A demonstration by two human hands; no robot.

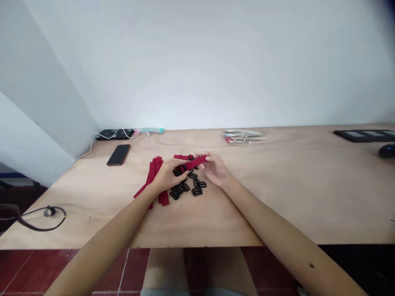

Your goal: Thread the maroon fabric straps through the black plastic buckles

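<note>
A red strap [196,162] is stretched between my two hands, with a black slide buckle [183,168] on it near the left fingers. My left hand [169,174] pinches the strap by that buckle. At the strap's other end, my right hand [215,168] grips it between thumb and fingers. Below them lie several loose black buckles [196,191] in a scattered group. Left of my left hand is a pile of red straps [163,198], partly hidden by that hand. Just behind my hands rests another red strap [182,157] with a black buckle on it.
A phone [118,155] lies on the wooden table [308,197] at left, with a black cable [43,229] nearer the front edge. Along the wall are a black box with white cord [114,134], plastic packets [243,136] and a black tray [364,135]. A mouse [387,150] is far right.
</note>
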